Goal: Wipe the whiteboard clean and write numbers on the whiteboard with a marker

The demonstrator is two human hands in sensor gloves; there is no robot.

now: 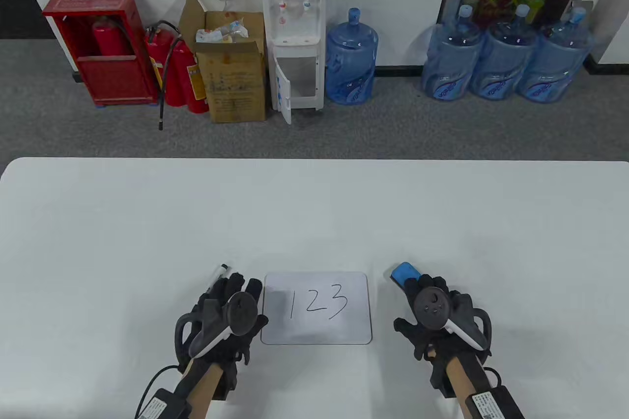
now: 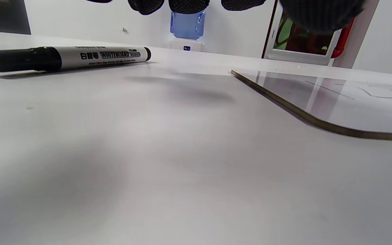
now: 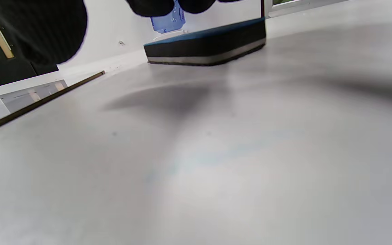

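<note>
Currently: left hand (image 1: pixel 231 318) relaxed, empty, hovering near marker (image 2: pixel 65 58); right hand (image 1: pixel 440 313) relaxed, empty, near eraser (image 3: pixel 205 46); whiteboard (image 1: pixel 317 308) between, reading 123.

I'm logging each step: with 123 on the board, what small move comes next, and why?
Probably the right hand should lower and grip the eraser. The whiteboard has 123 on it, the eraser lies on the table under the fingertips, ungripped, and the marker lies untouched.
</note>
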